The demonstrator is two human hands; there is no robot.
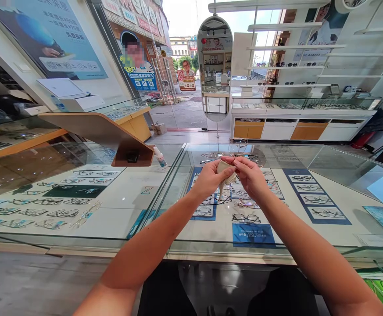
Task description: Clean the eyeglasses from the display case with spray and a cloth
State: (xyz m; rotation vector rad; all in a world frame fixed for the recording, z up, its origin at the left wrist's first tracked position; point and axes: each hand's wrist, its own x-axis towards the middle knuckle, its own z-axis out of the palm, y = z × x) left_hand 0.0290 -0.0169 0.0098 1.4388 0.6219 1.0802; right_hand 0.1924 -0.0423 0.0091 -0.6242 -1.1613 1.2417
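Note:
Over the glass counter, my left hand (210, 176) is closed on a bunched beige cloth (223, 168), whose loose end hangs down below the fingers. My right hand (249, 174) meets it from the other side, thumb and fingers pinched together at the cloth's edge. A thin part of something shows between the fingertips, too small to name. Just beyond the hands, several pairs of glasses (211, 155) lie on the counter top. Beneath the glass, below my hands, a black-framed pair of glasses (245, 218) rests above a blue card (253, 235).
A white spray bottle (160, 157) stands left of my hands, beside a brown slanted stand (112, 131). More glasses fill the glass display case (135, 193) on the left and a blue display strip (316, 195) on the right. A tall oval mirror (215, 66) stands by the entrance.

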